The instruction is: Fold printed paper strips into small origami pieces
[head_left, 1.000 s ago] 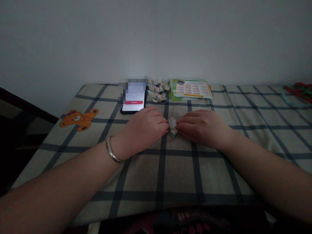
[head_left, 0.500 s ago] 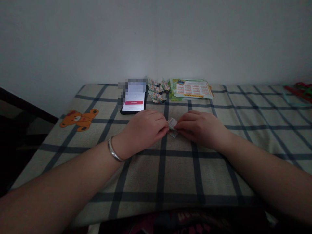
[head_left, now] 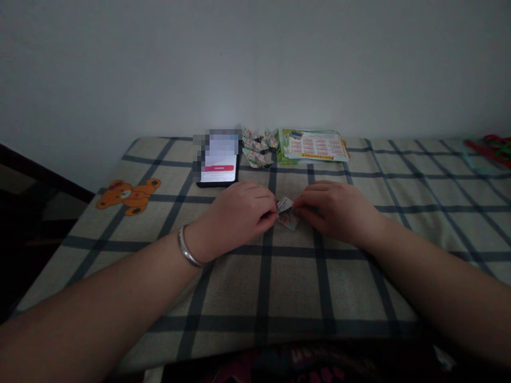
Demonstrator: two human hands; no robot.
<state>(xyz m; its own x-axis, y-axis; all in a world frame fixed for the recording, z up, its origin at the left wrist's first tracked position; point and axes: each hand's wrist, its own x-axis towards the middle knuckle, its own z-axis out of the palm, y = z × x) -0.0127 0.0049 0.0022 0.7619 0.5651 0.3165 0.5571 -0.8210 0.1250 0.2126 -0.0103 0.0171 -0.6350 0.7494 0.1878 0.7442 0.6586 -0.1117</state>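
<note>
Between my two hands is a small folded piece of printed paper (head_left: 288,217), pale with coloured print, held just above the checked cloth. My left hand (head_left: 243,215), with a silver bangle at the wrist, pinches its left side between thumb and fingers. On the other side, my right hand (head_left: 337,210) has thumb and fingertips closed on the paper's right edge. Fingers cover parts of the paper, so its full shape is hidden. Beyond the hands, several similar folded paper pieces (head_left: 257,149) lie beside a stack of printed sheets (head_left: 317,146) with calendar-like grids.
A phone (head_left: 219,159) with a lit screen lies behind my left hand. An orange teddy bear cutout (head_left: 130,197) rests at the left on the checked tablecloth (head_left: 231,287). Red and green items (head_left: 497,151) sit at the far right. A pale wall (head_left: 255,64) rises behind the table.
The folded paper shows more between my hands and has shifted slightly right and toward me. My right hand has moved a little to the right, widening the gap between the hands.
</note>
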